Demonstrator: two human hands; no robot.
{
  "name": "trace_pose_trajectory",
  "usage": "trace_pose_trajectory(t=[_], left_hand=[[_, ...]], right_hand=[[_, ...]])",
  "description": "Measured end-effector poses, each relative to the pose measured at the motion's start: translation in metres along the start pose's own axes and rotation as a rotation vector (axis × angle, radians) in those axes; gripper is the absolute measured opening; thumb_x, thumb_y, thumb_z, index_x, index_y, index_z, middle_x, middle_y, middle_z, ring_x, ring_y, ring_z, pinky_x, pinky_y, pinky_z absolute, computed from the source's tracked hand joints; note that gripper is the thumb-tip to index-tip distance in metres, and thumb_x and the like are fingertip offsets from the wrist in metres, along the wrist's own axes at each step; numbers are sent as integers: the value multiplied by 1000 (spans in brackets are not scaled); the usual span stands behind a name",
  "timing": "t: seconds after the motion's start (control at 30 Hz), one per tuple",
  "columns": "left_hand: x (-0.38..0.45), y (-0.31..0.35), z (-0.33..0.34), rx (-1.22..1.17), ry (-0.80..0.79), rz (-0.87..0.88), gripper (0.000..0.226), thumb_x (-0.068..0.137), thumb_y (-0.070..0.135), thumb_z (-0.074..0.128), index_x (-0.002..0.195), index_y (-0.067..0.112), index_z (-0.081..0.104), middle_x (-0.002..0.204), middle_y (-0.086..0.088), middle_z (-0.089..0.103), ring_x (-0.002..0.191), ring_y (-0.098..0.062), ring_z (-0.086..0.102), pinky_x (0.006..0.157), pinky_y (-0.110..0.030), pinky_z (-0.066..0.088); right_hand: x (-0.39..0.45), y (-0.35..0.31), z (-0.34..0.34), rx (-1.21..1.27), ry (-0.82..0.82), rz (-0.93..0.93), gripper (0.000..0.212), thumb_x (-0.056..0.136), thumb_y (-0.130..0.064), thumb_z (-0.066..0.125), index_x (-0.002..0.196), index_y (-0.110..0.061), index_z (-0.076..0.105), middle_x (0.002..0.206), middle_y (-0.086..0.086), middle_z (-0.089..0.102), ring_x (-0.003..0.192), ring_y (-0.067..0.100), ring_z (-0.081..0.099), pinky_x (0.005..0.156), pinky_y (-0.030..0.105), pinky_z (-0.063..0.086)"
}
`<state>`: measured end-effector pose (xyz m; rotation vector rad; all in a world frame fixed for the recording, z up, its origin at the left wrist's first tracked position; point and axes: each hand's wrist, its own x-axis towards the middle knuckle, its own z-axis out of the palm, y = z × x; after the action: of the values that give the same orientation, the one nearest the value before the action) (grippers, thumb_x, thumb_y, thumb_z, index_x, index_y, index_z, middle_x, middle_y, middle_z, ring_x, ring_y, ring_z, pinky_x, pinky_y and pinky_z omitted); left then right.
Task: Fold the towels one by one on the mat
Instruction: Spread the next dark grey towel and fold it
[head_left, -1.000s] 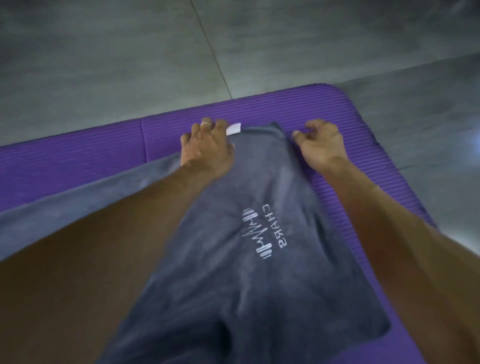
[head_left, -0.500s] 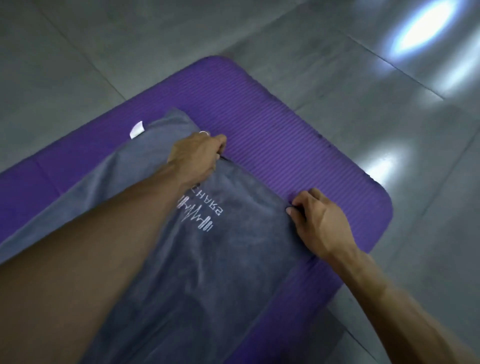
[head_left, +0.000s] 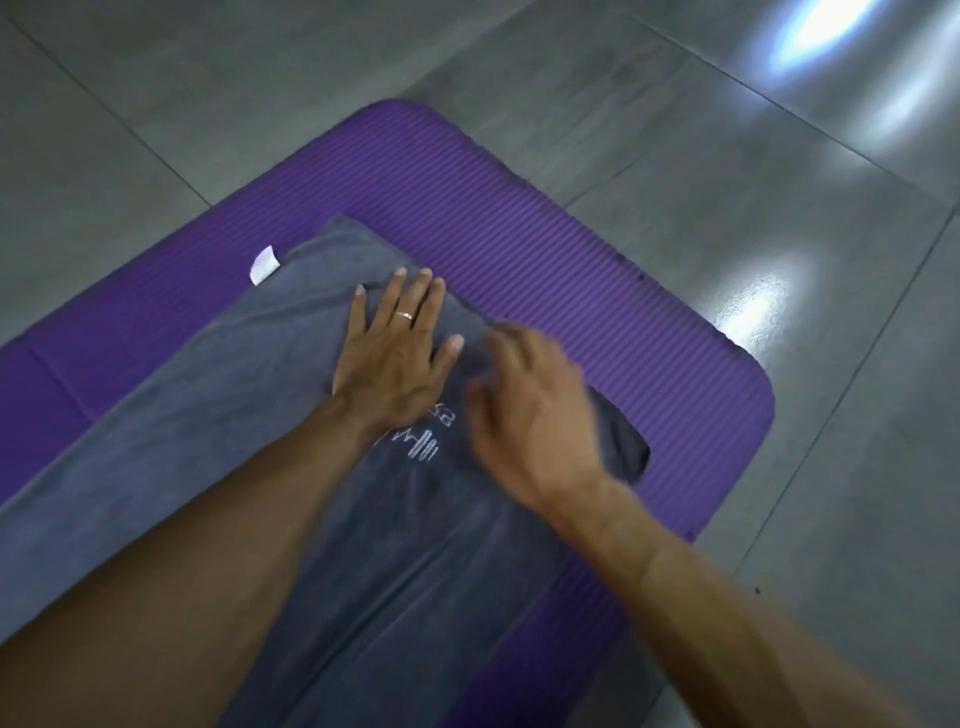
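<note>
Counting: one grey towel (head_left: 218, 441), one purple mat (head_left: 519, 234), two bare hands, one ring (head_left: 404, 315), one white tag (head_left: 263, 265).
Towel: it lay on the mat, running from the near left to the far right, its far corner near the mat's far end; a white printed logo (head_left: 418, 441) showed partly between the two wrists.
Mat: it rested on grey floor tiles (head_left: 779, 364), with bright light patches on the tiles at the right.
Left hand (head_left: 395, 353): flat on the towel, fingers straight and spread, palm down, grasping nothing; the ring sat on one finger.
Right hand (head_left: 535, 410): blurred, over the towel's right edge just right of the left hand; fingers looked loosely extended, though I cannot tell whether they touched the cloth.
Tag: it stuck out from the towel's far left edge onto the mat.
Change from half a second before: both hands had pinched the towel's right edge, well apart; they had let go, the left had flattened out, and the right had moved in beside it.
</note>
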<state>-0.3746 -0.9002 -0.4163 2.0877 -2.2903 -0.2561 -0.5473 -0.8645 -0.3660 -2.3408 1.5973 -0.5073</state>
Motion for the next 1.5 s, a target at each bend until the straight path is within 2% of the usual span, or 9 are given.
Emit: trace_pose_trajectory(t=[0.1, 0.37, 0.5, 0.57, 0.63, 0.87, 1.13, 1.33, 1.5], left_hand=[[9, -4, 2, 76, -42, 1, 70, 95, 56, 10, 154, 22, -3, 163, 2, -5, 149, -20, -10, 118, -52, -6], [14, -3, -7, 113, -97, -13, 72, 95, 61, 12, 154, 25, -6, 163, 1, -6, 148, -24, -10, 117, -57, -6], [-28, 20, -13, -65, 30, -55, 71, 97, 47, 36, 153, 10, 14, 160, -11, 16, 148, -28, 9, 117, -54, 5], [-80, 39, -16, -175, 169, 10, 64, 90, 39, 47, 144, 6, 39, 148, -15, 41, 141, -30, 31, 114, -53, 23], [-137, 56, -12, -253, 244, 40, 56, 85, 35, 53, 133, 6, 52, 136, -14, 52, 133, -31, 43, 107, -49, 34], [-296, 88, 12, -156, 184, -128, 34, 81, 41, 56, 100, 15, 67, 101, -5, 59, 100, -25, 51, 86, -42, 38], [-306, 92, 24, -37, 303, -215, 18, 88, 15, 50, 83, 14, 68, 78, -2, 59, 76, -23, 53, 69, -37, 44], [-342, 104, 16, -74, 211, -303, 32, 75, 27, 73, 105, 17, 67, 101, -4, 62, 90, -24, 56, 72, -39, 47], [-423, 75, 20, 22, 255, -600, 36, 83, 37, 49, 103, 14, 66, 105, -10, 62, 95, -27, 48, 77, -41, 39]], right_hand=[[-25, 3, 26, -46, -257, -2, 65, 99, -46, 30, 151, -6, 26, 159, 12, 22, 148, 25, 18, 119, 46, 18], [-58, 95, -20, -351, -442, 179, 69, 92, -60, -8, 151, -26, -14, 161, -5, -14, 148, 14, -15, 120, 49, -6], [-67, 59, -22, -161, -231, 139, 65, 98, -50, 16, 151, -13, 24, 160, 9, 19, 149, 27, 12, 121, 48, 10], [-85, 39, -19, -119, -105, -41, 41, 95, -33, 41, 127, -9, 51, 136, 12, 50, 128, 31, 44, 103, 50, 40], [-105, 22, -15, -93, -70, -142, 27, 85, -24, 50, 107, -11, 59, 114, 8, 57, 104, 29, 55, 81, 43, 48], [-152, 8, -13, -73, -301, -410, 31, 71, -28, 62, 97, -13, 66, 110, 5, 58, 99, 25, 53, 78, 38, 43], [-154, 14, -16, -247, -325, -600, 20, 81, -16, 69, 100, -18, 62, 107, 4, 57, 96, 25, 54, 75, 39, 46], [-166, -3, -25, -196, -311, -559, 26, 80, -28, 48, 95, -15, 64, 108, 5, 59, 98, 28, 56, 79, 40, 43], [-187, -102, 7, 10, -378, -791, 24, 78, -29, 54, 93, -14, 66, 101, 4, 58, 92, 26, 55, 76, 39, 46]])
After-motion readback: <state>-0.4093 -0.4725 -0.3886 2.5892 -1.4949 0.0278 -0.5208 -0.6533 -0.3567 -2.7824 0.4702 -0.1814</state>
